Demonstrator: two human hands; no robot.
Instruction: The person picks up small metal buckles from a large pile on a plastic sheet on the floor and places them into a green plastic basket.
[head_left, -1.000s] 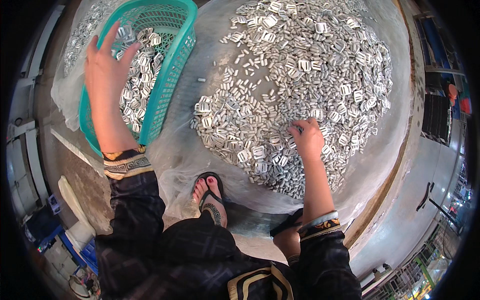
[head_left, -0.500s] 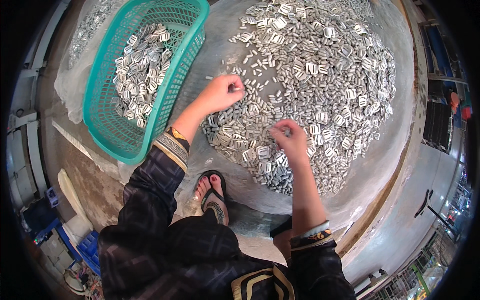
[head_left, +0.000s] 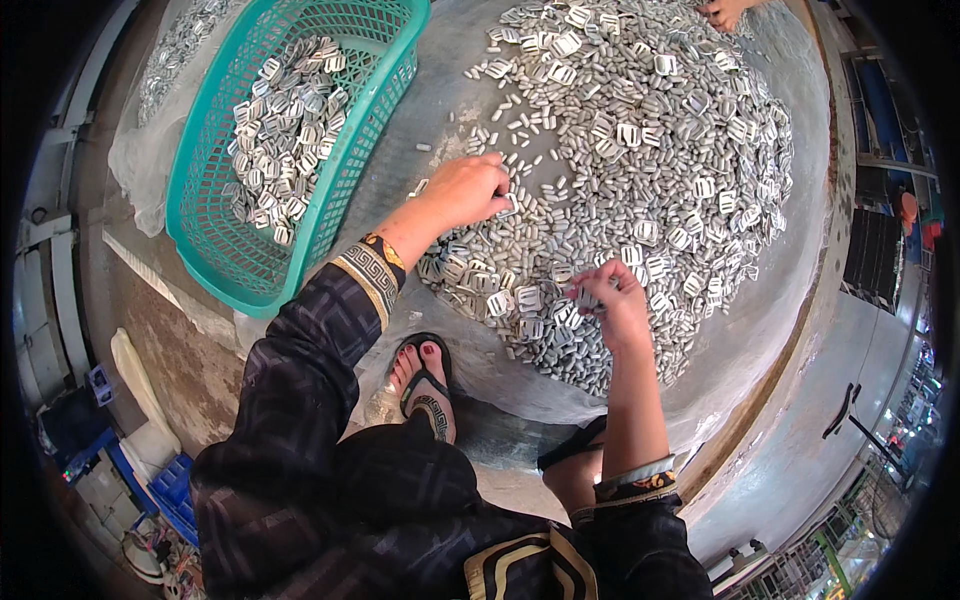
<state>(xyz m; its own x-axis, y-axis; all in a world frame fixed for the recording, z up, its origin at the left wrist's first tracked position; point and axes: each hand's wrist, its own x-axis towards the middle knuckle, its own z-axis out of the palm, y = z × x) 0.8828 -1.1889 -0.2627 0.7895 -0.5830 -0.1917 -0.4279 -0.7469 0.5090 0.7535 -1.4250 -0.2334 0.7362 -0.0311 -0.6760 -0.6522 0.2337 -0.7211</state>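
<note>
A wide heap of small grey capsule-shaped metal pieces lies on clear plastic sheeting, with slotted rectangular metal buckles mixed in. Over the heap's left edge, my left hand is closed with its fingers curled, and a pale buckle shows at its fingertips. My right hand is low over the near part of the heap, thumb and fingers pinched together. Something greyish is between them, too small to make out. To the left, a green plastic basket holds a pile of buckles.
Another person's hand rests at the heap's far edge. A clear plastic bag of metal pieces lies beyond the basket. My sandalled foot stands by the sheeting's near edge. A blue crate is at lower left.
My left hand has moved slightly right and nearer, with a buckle now at its fingertips. My right hand has shifted right and a little nearer. Another person's hand has appeared at the far edge.
</note>
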